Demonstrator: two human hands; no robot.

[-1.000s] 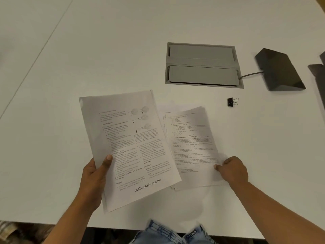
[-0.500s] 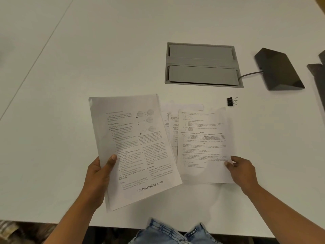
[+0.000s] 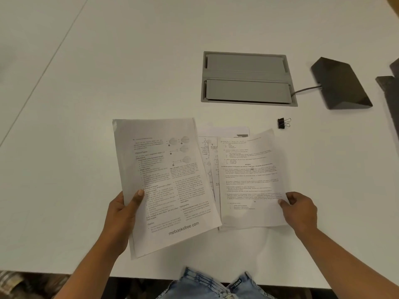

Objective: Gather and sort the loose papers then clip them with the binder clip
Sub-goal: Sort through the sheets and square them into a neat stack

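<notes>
The printed sheet (image 3: 166, 182) that reads "mebooksfree.com" near its bottom sits left of the frame's centre, tilted so its top leans left. The left hand (image 3: 121, 214) grasps it at its lower left edge, with the thumb pressed on the printed face and the fingers hidden behind the paper. Its right edge overlaps the other papers.

Just right of centre a second printed sheet (image 3: 248, 182) is pinched at its lower right edge by the right hand (image 3: 301, 210), thumb on top and fingers curled beneath. Under it lie more loose sheets (image 3: 222, 132), their edges showing above it and in the gap between the two held pages. How many there are cannot be told.

The black binder clip (image 3: 283, 123) lies on the white table (image 3: 108, 61) just past the upper right corner of the right-hand sheet, apart from it, with its wire handles pointing right.

Above the clip a grey two-flap cable hatch (image 3: 246, 78) is set into the tabletop. A cable (image 3: 305, 90) runs from its right side to a dark wedge-shaped box (image 3: 340, 85) in the upper right. Blue jeans (image 3: 207, 283) show at the bottom edge.
</notes>
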